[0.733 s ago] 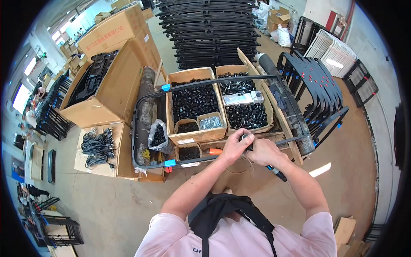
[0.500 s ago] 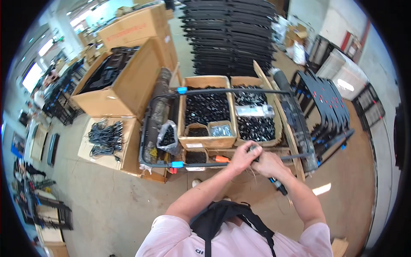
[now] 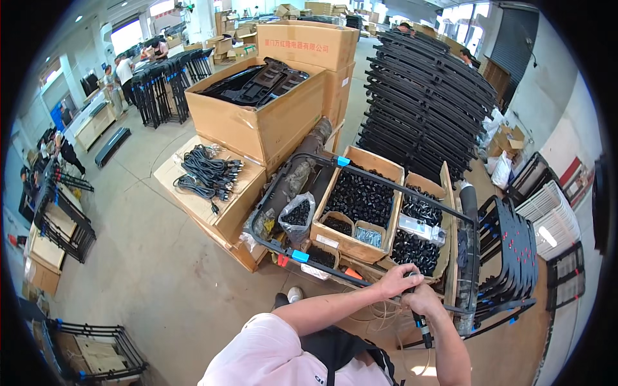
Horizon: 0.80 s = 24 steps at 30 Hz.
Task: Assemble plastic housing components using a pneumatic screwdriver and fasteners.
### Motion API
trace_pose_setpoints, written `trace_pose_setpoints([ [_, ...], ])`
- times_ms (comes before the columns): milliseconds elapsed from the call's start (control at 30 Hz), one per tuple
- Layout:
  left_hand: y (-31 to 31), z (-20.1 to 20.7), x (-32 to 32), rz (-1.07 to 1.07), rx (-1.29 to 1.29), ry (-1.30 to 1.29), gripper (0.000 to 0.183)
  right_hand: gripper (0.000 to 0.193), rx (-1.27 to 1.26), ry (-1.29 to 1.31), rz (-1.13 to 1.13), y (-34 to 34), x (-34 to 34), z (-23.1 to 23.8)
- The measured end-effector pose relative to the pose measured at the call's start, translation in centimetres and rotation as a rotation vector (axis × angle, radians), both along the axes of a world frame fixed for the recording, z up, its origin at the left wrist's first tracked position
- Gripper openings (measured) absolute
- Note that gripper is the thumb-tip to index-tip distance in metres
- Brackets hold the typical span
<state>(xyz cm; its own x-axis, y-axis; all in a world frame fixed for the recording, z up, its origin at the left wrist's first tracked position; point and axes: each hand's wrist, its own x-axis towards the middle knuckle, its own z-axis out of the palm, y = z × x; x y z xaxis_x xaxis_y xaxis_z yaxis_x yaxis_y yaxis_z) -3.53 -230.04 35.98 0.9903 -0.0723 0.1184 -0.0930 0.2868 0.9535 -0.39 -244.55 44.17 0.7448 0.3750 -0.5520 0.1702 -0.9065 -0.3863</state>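
My right hand (image 3: 425, 300) is wrapped round a black cylindrical power screwdriver (image 3: 421, 327), its rear end pointing down toward me. Against it, my left hand (image 3: 398, 281) is closed, thumb and fingers pinched round something dark that I cannot make out. Both hands are at the near bar of a black rounded rectangular tube frame (image 3: 360, 280), towards its right end. Blue clips (image 3: 300, 256) sit on the frame, which lies across a work stand. Beneath it are boxes of small black parts (image 3: 360, 196) and a small tray of silvery screws (image 3: 369, 235).
Black cables (image 3: 209, 172) lie on a carton at left, beside a big cardboard box (image 3: 257, 122) of black panels. A tall stack of black frames (image 3: 425, 103) rises behind. More frames (image 3: 508, 241) stand at right. A thin hose (image 3: 380, 315) hangs below my hands. Other people (image 3: 122, 77) are far left.
My view has swung left and up, so the stand sits lower and tilted in the picture. My hands stay together at the near bar, the screwdriver still in my right hand.
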Motion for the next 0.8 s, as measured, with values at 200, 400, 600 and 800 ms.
trace_pose_setpoints([
  [200, 0.1, 1.3, 0.7, 0.019, 0.018, -0.022, 0.029, 0.019, 0.092, 0.048, -0.028, 0.3, 0.9, 1.1],
  [400, 3.6, 5.8, 2.5, 0.202, 0.128, -0.313, 0.027, 0.035, 0.402, -0.036, 0.002, 2.3, 1.7, 5.3],
  [600, 14.0, 4.2, 5.6, 0.326, 0.238, -0.527, 0.025, 0.062, 0.39, 0.092, -0.198, 12.1, 3.1, 5.1],
  [800, 25.9, -5.5, 5.5, 0.331, -0.104, 0.64, 0.062, 0.075, 0.044, -0.39, 0.378, 24.3, 5.2, -1.6],
])
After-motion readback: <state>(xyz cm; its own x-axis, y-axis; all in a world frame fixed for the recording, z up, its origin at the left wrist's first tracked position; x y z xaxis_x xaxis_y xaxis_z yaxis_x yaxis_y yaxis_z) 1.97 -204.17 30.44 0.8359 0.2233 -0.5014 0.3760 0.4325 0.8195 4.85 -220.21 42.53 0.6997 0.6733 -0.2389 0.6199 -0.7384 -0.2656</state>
